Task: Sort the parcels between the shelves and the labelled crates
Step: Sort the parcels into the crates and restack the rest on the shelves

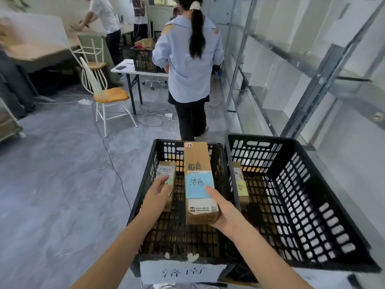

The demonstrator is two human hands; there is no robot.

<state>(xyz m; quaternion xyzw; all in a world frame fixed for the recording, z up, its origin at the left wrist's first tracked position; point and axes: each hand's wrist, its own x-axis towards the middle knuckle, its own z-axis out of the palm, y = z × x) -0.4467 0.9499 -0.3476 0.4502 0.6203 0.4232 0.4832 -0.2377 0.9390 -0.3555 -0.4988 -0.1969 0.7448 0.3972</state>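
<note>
Two black plastic crates stand side by side on the floor. The left crate (pixel 143 197) carries a white handwritten label on its near wall. My right hand (pixel 224 211) grips a long cardboard parcel (pixel 198 163) with a blue note, held over the left crate. My left hand (pixel 159 189) touches a smaller parcel (pixel 165 173) lying inside that crate at its left side, fingers extended. The right crate (pixel 308 201) holds one small parcel (pixel 239 178) with a yellow note against its left wall.
Metal shelving (pixel 312 84) runs along the right wall. A person in a blue shirt (pixel 187 59) stands just beyond the crates. A white chair (pixel 104 94), a folding table (pixel 133 69) with another crate, and cables on the floor lie further back left.
</note>
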